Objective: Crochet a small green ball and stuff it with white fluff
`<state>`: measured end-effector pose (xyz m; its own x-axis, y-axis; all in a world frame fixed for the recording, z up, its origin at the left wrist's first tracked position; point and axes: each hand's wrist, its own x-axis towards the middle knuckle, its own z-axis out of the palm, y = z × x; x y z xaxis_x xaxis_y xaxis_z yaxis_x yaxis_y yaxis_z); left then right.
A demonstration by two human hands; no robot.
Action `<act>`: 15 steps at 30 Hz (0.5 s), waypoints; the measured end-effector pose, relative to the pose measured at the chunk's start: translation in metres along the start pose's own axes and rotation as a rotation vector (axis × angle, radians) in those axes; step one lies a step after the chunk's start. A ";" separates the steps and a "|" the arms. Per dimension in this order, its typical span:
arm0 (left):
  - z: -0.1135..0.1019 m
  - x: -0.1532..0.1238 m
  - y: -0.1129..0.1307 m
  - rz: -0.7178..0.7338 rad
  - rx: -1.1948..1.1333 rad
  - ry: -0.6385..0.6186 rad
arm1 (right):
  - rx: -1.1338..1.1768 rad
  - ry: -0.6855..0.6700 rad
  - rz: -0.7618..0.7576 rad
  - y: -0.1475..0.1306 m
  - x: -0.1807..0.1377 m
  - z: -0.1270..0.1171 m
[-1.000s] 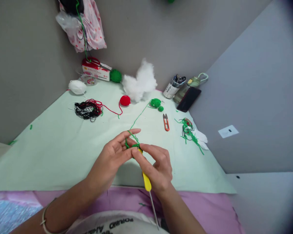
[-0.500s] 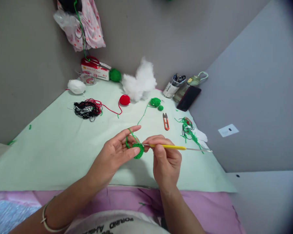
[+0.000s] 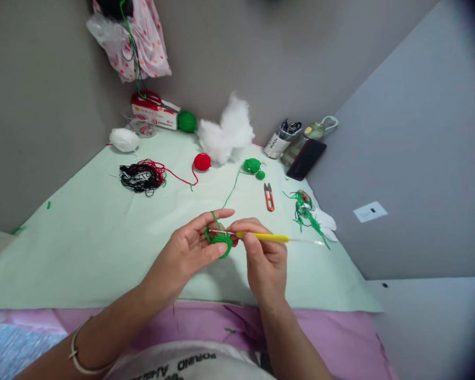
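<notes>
My left hand (image 3: 190, 248) pinches a small round green crochet piece (image 3: 222, 244) between thumb and fingers, with green yarn looped over the raised forefinger. My right hand (image 3: 263, 253) grips a yellow-handled crochet hook (image 3: 263, 236) that lies level, its metal tip in the green piece and its tail pointing right. The green strand (image 3: 229, 192) runs away across the pale green cloth (image 3: 83, 248) to a small green yarn ball (image 3: 252, 167).
On the cloth lie orange thread snips (image 3: 268, 197), a red yarn ball (image 3: 202, 162), a black-and-red yarn tangle (image 3: 141, 176), a white ball (image 3: 124, 140), white stuffing (image 3: 229, 132), green scraps (image 3: 306, 211), a phone (image 3: 305, 159) and a tool cup (image 3: 279, 142). Walls close in behind and right.
One second ago the hook pointed down toward me; my right hand turned it level, pointing right. Since half a second ago the hook has slid a little leftward into the green piece.
</notes>
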<state>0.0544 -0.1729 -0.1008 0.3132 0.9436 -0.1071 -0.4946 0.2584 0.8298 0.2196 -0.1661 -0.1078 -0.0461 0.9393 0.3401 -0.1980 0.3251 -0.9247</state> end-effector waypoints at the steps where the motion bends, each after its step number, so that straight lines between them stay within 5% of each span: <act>1: 0.000 0.000 -0.001 0.013 0.026 -0.001 | -0.053 0.006 -0.050 0.001 -0.001 0.000; 10: -0.007 -0.001 0.003 0.047 0.137 0.038 | 0.102 0.032 0.006 -0.002 0.005 -0.001; 15: -0.006 -0.002 0.005 0.077 0.232 0.077 | -0.030 -0.019 -0.075 -0.007 0.002 -0.004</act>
<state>0.0465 -0.1726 -0.0995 0.2147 0.9739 -0.0729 -0.3121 0.1392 0.9398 0.2244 -0.1664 -0.1011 -0.0505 0.9100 0.4116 -0.1722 0.3980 -0.9011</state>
